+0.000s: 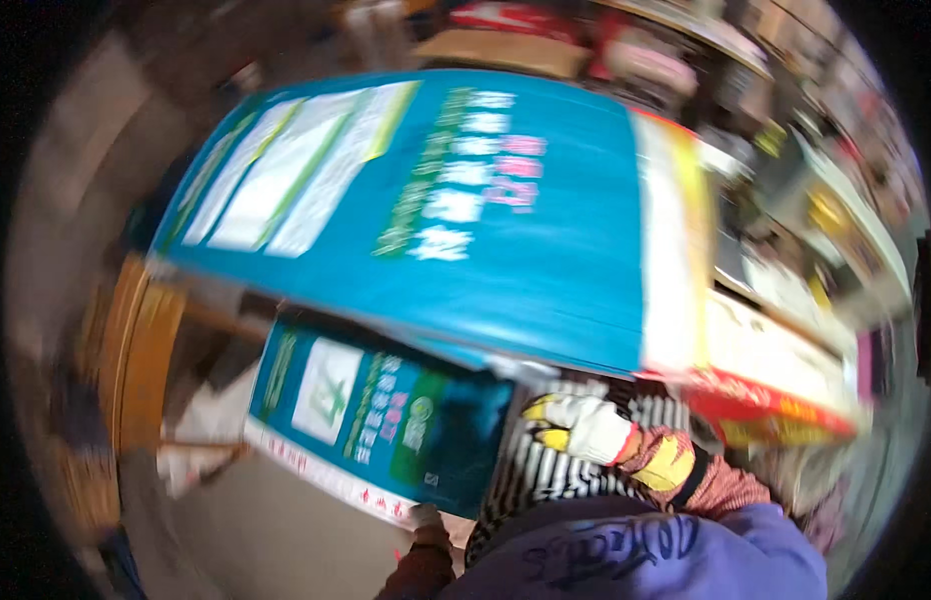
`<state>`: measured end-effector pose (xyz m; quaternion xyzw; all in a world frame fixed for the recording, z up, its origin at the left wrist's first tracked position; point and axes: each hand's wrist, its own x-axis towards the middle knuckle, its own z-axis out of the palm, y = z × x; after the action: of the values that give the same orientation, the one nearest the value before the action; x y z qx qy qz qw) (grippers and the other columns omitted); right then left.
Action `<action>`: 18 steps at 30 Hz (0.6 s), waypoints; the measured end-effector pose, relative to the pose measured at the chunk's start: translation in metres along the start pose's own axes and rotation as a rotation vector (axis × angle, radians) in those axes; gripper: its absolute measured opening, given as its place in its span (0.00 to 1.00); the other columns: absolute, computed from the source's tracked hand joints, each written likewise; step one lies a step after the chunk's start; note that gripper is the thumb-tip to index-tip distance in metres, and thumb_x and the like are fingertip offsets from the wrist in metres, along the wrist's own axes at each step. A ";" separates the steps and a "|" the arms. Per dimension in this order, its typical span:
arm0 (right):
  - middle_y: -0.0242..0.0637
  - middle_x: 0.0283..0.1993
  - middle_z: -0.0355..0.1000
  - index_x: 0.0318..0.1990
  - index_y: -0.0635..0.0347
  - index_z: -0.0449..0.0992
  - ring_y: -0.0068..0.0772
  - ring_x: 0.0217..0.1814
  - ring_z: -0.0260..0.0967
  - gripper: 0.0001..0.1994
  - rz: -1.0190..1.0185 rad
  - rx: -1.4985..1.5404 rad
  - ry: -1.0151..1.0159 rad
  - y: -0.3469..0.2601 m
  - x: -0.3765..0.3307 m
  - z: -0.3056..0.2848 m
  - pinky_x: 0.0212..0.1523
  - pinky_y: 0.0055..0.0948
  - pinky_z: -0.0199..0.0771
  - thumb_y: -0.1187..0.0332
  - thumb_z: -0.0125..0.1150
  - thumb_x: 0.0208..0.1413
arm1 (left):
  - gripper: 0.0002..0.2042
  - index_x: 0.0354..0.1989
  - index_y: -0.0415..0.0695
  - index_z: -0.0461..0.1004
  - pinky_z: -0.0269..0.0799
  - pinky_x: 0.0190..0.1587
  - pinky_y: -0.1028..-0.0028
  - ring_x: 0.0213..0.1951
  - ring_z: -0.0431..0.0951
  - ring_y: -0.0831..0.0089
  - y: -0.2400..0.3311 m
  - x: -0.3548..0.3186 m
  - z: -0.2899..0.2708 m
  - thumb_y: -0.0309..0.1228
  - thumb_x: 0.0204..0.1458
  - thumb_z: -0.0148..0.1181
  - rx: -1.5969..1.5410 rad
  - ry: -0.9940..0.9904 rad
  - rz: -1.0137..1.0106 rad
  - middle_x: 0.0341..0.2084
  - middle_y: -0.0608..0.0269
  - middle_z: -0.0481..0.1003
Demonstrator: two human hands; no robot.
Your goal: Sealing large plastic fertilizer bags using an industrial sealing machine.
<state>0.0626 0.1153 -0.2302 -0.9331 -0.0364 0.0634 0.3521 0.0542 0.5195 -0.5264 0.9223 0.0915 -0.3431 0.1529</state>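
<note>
Mostly, a big blue-green surface [566, 260] with a red and white end fills this messy room. A wooden frame [141, 370] stands to its left. A smaller blue-green panel [466, 440] is below its near edge, which hides the panel's top. The left hand [426, 522] is at the panel's low corner; the gloved right hand [588, 427] is over striped cloth [521, 470]. Blur covers both, so I can't tell whether their fingers grip.
</note>
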 end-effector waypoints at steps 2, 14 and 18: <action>0.39 0.37 0.77 0.44 0.55 0.78 0.41 0.35 0.76 0.12 0.132 0.123 -0.005 -0.001 -0.027 -0.021 0.38 0.33 0.76 0.63 0.57 0.55 | 0.07 0.38 0.43 0.77 0.69 0.32 0.74 0.29 0.72 0.75 0.051 -0.008 -0.044 0.30 0.56 0.55 -0.722 0.236 0.038 0.27 0.65 0.73; 0.32 0.30 0.77 0.36 0.58 0.78 0.23 0.31 0.75 0.05 0.188 0.804 0.403 0.024 -0.111 -0.078 0.30 0.23 0.74 0.73 0.62 0.52 | 0.11 0.38 0.39 0.76 0.71 0.40 0.65 0.36 0.76 0.55 0.472 -0.210 -0.210 0.30 0.48 0.61 0.127 0.471 1.696 0.34 0.51 0.76; 0.35 0.31 0.75 0.39 0.64 0.77 0.21 0.29 0.72 0.06 0.187 1.121 0.558 0.034 -0.124 -0.081 0.27 0.19 0.72 0.73 0.57 0.58 | 0.11 0.38 0.40 0.77 0.72 0.42 0.63 0.37 0.77 0.56 0.529 -0.206 -0.180 0.33 0.48 0.61 0.480 0.286 1.488 0.32 0.50 0.77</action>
<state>-0.0472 0.0230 -0.1806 -0.5874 0.1774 -0.1421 0.7767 0.1541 0.0733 -0.1453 0.7840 -0.6066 -0.0394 0.1257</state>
